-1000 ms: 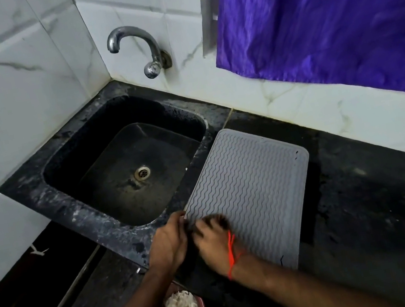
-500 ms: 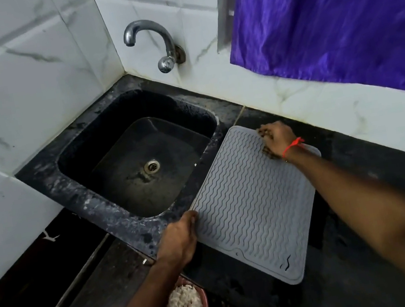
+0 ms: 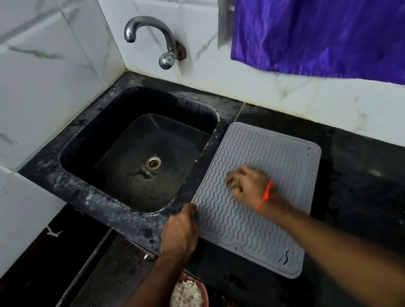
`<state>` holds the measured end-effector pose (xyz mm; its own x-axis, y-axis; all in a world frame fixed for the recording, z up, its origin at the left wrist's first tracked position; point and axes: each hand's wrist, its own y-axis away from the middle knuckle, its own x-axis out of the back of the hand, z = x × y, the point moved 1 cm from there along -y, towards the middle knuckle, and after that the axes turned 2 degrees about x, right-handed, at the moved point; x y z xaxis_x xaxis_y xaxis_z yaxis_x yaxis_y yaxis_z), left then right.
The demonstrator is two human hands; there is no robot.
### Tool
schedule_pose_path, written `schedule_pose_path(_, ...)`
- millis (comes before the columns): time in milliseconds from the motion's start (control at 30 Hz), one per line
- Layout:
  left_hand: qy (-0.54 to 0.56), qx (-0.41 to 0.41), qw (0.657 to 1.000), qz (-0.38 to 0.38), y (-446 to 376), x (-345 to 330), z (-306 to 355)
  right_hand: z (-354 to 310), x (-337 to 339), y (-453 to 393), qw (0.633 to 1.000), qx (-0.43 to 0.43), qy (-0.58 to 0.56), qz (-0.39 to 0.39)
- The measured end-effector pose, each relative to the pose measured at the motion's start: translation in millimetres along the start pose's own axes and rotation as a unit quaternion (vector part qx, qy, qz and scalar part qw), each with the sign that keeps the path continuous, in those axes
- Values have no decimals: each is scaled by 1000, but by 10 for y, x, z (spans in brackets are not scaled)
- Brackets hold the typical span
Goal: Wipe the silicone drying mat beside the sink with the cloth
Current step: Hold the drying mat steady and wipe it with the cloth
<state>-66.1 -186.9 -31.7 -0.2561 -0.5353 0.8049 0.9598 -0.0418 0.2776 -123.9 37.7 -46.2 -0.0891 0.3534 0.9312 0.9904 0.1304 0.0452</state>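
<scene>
2 hands: both were on the job, 1 steadying and 1 wiping.
Counter (image 3: 383, 202): dark stone, carrying the sink (image 3: 140, 161) and the mat side by side; its near edge was cut off by the forearms.
Drying mat (image 3: 239, 230): grey, ribbed, it lay flat just right of the sink, touching the sink's rim, in the same place as 0.5 s before.
Right hand (image 3: 249, 185): it had travelled from the mat's far edge, where it was 0.5 s earlier, back to the middle, so a stroke toward the near side looked under way; motion blur smeared the fingers.
Left hand (image 3: 182, 231): it had stayed at the mat's near-left corner, fingers curled over the edge and pinning it.
Cloth (image 3: 232, 182): only a dark sliver showed under the right fingers, which seemed bunched around it; most of it was hidden.
Meaning: roughly 1 pass over the far half seemed done, while the near-right part probably awaited wiping.
Unclear: whether the mat was wet or soiled could not be made out.
</scene>
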Motion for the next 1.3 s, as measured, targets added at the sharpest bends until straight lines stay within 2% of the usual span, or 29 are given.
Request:
schedule_pose_path(133, -9, -9, 997, 70, 70, -87, 47, -587, -331, 826, 997, 75, -11, 13)
schedule_pose_path(233, -44, -21, 996, 78, 110, -148, 51, -754, -388, 1156, 991, 105, -64, -49)
schedule_pose_path(333, -42, -26, 997, 66, 95, -138, 6, -568, -127, 912, 965, -1, -236, -114)
schedule_pose_path(367, -34, -29, 997, 60, 82, -130, -7, -433, 1, 760, 955, -42, -273, -104)
schedule_pose_path(433, -16, -27, 999, 41, 62, -103, -23, -116, 267, 410, 951, -100, -290, -33)
schedule_pose_path(533, -10, -25, 999, 18, 48, -72, -24, 357, 637, -153, 955, -139, -244, 93)
schedule_pose_path(600, -24, -23, 999, 1, 53, -67, -13, 649, 810, -468, 966, -142, -175, 130)
schedule_pose_path(667, -41, -25, 999, -4, 58, -62, 8, 900, 872, -697, 979, -141, -101, 104)
schedule_pose_path(733, -56, -29, 998, -3, 60, -56, 18, 1047, 795, -831, 988, -146, -38, 37)
schedule_pose_path(833, -74, -33, 997, 5, 54, -41, 17, 1048, 621, -912, 984, -173, 31, -18)
schedule_pose_path(933, -72, -33, 997, 7, 58, -41, 3, 979, 567, -903, 981, -189, 40, -18)
schedule_pose_path(1033, -68, -34, 997, 4, 60, -30, -5, 859, 510, -761, 988, -149, 36, 9)
schedule_pose_path(1300, -77, -32, 996, 1, 55, -36, -1, 87, -72, 439, 998, -59, -12, 18)
